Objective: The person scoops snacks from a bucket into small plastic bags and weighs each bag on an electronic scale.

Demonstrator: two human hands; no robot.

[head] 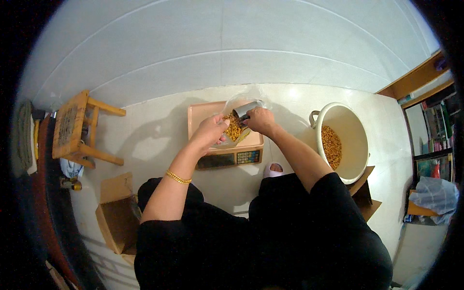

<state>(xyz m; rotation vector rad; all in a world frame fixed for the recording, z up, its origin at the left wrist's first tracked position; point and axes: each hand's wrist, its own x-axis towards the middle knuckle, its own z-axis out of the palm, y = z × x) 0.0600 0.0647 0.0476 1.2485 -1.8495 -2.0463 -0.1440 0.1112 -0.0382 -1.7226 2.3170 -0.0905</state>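
Note:
Over a pink digital weighing scale [195, 123] on the floor, my left hand [211, 131] grips the edge of a clear plastic bag [239, 98]. Yellow-brown kernels, like dried corn [233, 130], lie inside the bag. My right hand [260, 120] is closed around the handle of a metal scoop [246, 108], its mouth inside the bag just above the kernels. Whether the bag rests fully on the scale's tray cannot be made out. At the right stands a cream plastic bucket [351, 141] with more of the same kernels [330, 146] at its bottom.
A wooden stool [70, 125] stands at the left. An open cardboard box [117, 221] is near my left leg, and another cardboard box [362, 195] sits below the bucket. Shelves [433, 127] line the right side, and a pale wall [217, 69] rises ahead.

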